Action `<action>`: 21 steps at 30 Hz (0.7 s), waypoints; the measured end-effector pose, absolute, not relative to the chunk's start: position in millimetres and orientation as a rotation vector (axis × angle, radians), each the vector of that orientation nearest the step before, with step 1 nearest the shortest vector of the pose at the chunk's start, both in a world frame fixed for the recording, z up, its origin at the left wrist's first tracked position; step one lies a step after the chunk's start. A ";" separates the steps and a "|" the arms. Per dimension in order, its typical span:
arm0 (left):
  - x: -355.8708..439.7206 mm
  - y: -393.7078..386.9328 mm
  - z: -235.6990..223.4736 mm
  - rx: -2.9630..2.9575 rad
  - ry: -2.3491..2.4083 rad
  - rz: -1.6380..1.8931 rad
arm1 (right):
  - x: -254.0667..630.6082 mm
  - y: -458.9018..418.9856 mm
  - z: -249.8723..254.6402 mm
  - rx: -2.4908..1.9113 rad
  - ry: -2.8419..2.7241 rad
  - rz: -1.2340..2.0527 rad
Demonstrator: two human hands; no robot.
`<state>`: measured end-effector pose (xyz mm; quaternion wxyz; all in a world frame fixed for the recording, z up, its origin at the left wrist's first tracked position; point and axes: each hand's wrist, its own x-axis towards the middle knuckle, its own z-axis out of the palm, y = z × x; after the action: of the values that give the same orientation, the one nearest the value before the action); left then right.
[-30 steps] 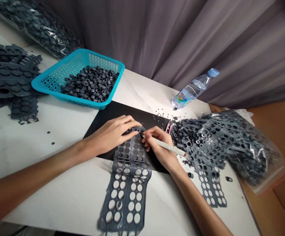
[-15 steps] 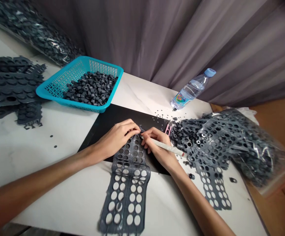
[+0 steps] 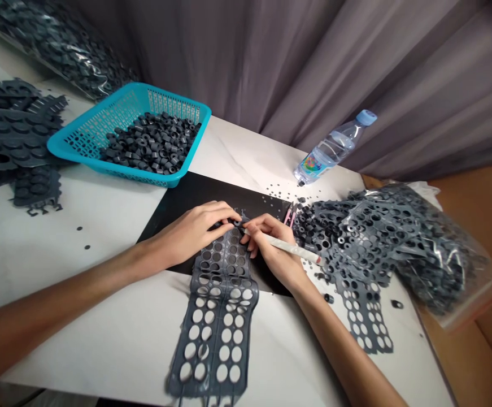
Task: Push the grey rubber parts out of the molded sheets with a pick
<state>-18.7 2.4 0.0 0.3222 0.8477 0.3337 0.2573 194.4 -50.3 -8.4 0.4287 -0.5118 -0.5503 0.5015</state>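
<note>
A dark grey rubber sheet with rows of round holes runs from the table's near edge up onto a black mat. At its far end, my left hand is closed, thumb and index finger pinching the sheet beside a small black rubber ring. My right hand grips a white pen-shaped tool with a reddish rear end. Its tip points at the spot by my left fingertips and is hidden by my fingers.
A blue basket of small rubber rings stands back left, beside stacked rubber sheets. A water bottle, pink-handled snips, punched sheet scraps and a filled plastic bag lie right. Another bag is behind.
The view has shifted slightly, so most things sit a bit higher and further left. My left fingers have lifted a little, showing a ring beneath them. The right hand keeps its grip.
</note>
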 end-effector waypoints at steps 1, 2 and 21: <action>-18.8 2.3 0.2 2.233 0.884 0.668 | 194.4 -50.2 -8.7 -1.280 -1.378 1.250; -18.9 2.3 0.5 2.237 0.891 0.661 | 194.4 -50.1 -8.9 -1.282 -1.381 1.248; -12.7 -6.0 28.9 2.314 0.934 1.109 | 190.9 -55.8 -10.2 -1.381 -1.418 1.130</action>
<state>-12.7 -6.0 28.9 0.2040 0.8296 0.3347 0.3976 190.9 -55.8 -10.2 0.4179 -0.5506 -0.5652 0.4503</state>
